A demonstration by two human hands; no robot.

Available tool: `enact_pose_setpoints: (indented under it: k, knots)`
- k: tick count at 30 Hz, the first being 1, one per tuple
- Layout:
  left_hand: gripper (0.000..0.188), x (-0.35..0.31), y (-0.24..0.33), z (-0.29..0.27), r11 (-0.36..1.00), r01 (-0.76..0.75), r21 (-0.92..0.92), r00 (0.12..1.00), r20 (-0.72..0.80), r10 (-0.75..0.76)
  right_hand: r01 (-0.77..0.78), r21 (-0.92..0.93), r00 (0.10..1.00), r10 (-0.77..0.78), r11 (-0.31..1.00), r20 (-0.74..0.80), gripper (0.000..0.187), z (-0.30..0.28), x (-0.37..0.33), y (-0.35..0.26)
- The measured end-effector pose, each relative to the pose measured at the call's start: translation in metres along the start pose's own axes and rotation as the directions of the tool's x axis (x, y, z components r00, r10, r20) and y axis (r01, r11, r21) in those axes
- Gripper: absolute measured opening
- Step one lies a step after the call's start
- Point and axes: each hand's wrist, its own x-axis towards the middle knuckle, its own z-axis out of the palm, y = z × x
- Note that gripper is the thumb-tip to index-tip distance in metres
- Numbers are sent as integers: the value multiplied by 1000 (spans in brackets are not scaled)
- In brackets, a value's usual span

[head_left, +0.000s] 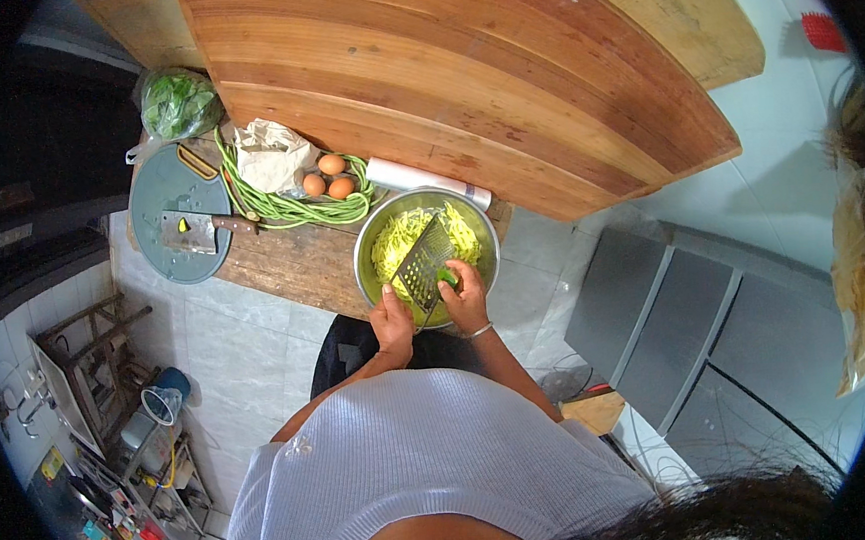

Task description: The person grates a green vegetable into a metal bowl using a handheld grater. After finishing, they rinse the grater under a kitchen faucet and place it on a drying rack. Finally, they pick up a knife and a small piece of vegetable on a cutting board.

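Observation:
A metal bowl (pixel 359 265) at the table's front right holds pale yellow-green vegetable shreds (pixel 400 236). A flat metal grater (pixel 425 262) leans at a slant in the bowl, over the shreds. My left hand (pixel 392 325) is closed round the near end of the grater, by the bowl's near rim. In my right hand (pixel 469 300) is a stub of green vegetable (pixel 447 277), perhaps zucchini, held against or just over the grater's right side. My fingers partly cover the stub, and its exact kind cannot be made out.
Left of the bowl, long green beans (pixel 298 211) lie round three brown eggs (pixel 332 165) and a crumpled pale bag (pixel 269 156). A cleaver (pixel 190 233) rests on a grey round board (pixel 151 194). Behind stand large wooden boards (pixel 459 77) and a plastic roll (pixel 426 181).

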Motion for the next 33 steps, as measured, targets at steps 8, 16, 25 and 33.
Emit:
enact_pose_setpoints:
  k: [8, 16, 25, 33]
  knots:
    - [44, -3, 5, 2, 1000, 13, -14, 1000, 11, -13, -149, -37, 989, 149, 988, -12, 21, 17, -10, 31]
    - [45, 2, 2, 1, 1000, 7, 10, 999, -38, -6, -92, -76, 996, 89, 993, -30, 17, 25, 6, 0]
    - [47, 11, -19, -8, 982, -118, 151, 990, -63, 128, -101, -270, 995, 98, 958, -26, 21, 25, 49, 39]
    - [48, 3, 3, 2, 997, 31, 70, 994, -106, -24, -35, -134, 998, 41, 990, 44, 23, 29, 10, 9]
